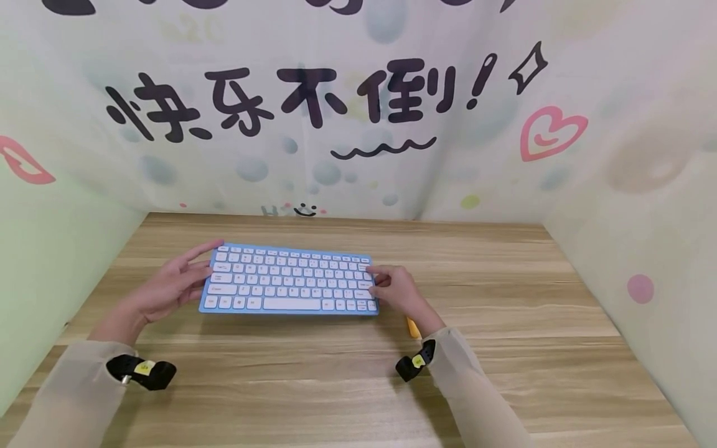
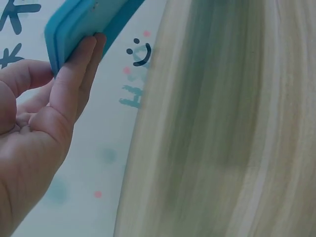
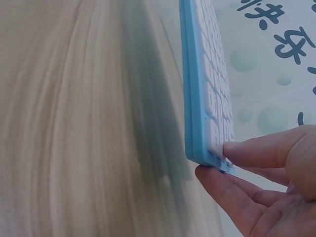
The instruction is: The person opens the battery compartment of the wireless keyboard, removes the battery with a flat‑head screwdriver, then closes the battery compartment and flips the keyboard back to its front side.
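Observation:
A blue keyboard [image 1: 288,280] with white keys is held up off the wooden table between two hands, its keys facing the head camera. My left hand [image 1: 170,283] grips its left edge; in the left wrist view, the left hand's fingers [image 2: 74,74] lie along the blue underside while the thumb meets the edge. At the right end, my right hand [image 1: 396,289] pinches the keyboard, with the thumb [image 3: 261,150] over the keys and other fingers at the corner and behind. In the right wrist view, the keyboard [image 3: 197,98] stands tilted over its shadow.
An orange object [image 1: 412,328] lies on the table [image 1: 280,386], partly hidden by the right wrist. White cloth walls surround the table, the back cloth [image 1: 313,174] printed with dark characters. Both wrists wear black straps [image 1: 142,370].

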The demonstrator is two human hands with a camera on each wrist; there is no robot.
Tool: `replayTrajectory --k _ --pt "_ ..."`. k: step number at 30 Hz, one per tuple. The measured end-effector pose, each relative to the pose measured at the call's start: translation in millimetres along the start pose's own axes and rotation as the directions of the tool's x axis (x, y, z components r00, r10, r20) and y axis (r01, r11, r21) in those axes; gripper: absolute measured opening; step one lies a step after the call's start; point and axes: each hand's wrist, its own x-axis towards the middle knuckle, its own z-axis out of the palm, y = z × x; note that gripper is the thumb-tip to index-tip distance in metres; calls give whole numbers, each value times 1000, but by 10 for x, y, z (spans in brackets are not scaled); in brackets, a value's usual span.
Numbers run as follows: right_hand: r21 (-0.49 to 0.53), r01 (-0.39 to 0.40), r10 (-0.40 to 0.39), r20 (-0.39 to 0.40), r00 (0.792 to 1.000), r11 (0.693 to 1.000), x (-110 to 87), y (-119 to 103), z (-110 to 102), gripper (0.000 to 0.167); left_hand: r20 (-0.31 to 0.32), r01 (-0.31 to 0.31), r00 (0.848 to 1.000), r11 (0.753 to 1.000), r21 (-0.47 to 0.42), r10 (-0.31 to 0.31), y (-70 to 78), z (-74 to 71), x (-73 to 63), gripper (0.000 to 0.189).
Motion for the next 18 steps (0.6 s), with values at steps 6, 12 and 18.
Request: replayTrajectory --k 6,12,18 --pt "-1 -26 26 16 1000 1000 23 4 5 41 -13 22 1000 999 26 -22 86 22 3 57" --pt "27 -40 39 25 999 999 21 -3 10 41 -18 22 1000 1000 20 -22 144 51 30 58" --pt "76 -51 49 30 998 996 21 1 12 42 -29 -13 999 998 57 14 193 77 40 56"
